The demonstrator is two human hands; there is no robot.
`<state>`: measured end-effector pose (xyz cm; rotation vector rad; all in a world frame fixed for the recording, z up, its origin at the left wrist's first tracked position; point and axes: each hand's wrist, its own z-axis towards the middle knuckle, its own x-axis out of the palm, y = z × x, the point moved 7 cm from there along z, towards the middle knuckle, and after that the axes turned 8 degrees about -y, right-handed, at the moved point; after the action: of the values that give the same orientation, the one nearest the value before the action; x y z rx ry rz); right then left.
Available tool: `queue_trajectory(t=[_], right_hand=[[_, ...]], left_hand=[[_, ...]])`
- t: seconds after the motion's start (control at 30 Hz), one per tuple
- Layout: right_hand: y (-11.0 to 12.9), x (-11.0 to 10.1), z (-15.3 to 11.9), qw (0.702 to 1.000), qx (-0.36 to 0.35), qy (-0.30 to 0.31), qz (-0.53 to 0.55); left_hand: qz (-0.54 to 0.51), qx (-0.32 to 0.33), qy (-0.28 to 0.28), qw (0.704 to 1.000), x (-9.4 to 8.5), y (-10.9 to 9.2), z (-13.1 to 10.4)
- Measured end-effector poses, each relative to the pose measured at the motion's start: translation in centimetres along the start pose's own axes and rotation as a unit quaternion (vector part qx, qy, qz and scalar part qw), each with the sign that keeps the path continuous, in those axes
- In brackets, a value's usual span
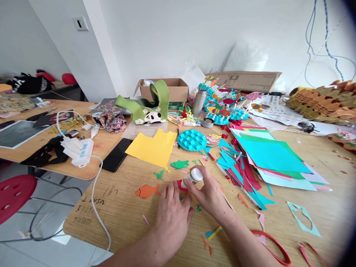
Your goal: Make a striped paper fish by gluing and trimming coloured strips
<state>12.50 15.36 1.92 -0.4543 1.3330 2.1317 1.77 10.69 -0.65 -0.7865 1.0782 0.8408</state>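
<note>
My right hand (207, 193) is closed around a small white glue bottle (195, 175), tilted with its white end up and its other end down at a red paper piece (182, 185). My left hand (174, 207) lies on the tabletop with bent fingers close together, their tips pinning the edge of that red piece. Fingers cover much of it, so its full shape is hidden. An orange paper fish (147, 191) lies to the left of my hands. Beyond them is a green paper fish (179, 164). Small green scraps (159, 174) lie between the two fish.
Yellow paper (151, 148), a black phone (116, 155) and a turquoise textured disc (191, 139) lie farther back. Coloured sheets (275, 152) and strips are at right, red-handled scissors (274, 246) at front right. A white cable (96, 207) crosses the table's left edge.
</note>
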Motion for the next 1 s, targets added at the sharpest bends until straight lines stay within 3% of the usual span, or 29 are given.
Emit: queue_trajectory(t=[0.2,0.37,0.47,1.0], right_hand=[[-0.16,-0.31,-0.02,1.000,0.015,-0.020,-0.015],[0.00,0.34,-0.16,0.999,0.021,0.017,0.020],[-0.12,0.10,-0.05,1.000,0.027,-0.003,0.012],[0.59,0.20,0.23,1.000,0.002,-0.002,0.013]], left_hand=[[0.001,0.002,-0.009,1.000,-0.23,-0.03,0.07],[-0.001,-0.006,-0.012,1.000,-0.22,0.14,0.20],[-0.002,-0.005,-0.008,1.000,-0.01,0.20,0.18],[-0.005,-0.007,0.005,1.000,-0.38,0.26,0.29]])
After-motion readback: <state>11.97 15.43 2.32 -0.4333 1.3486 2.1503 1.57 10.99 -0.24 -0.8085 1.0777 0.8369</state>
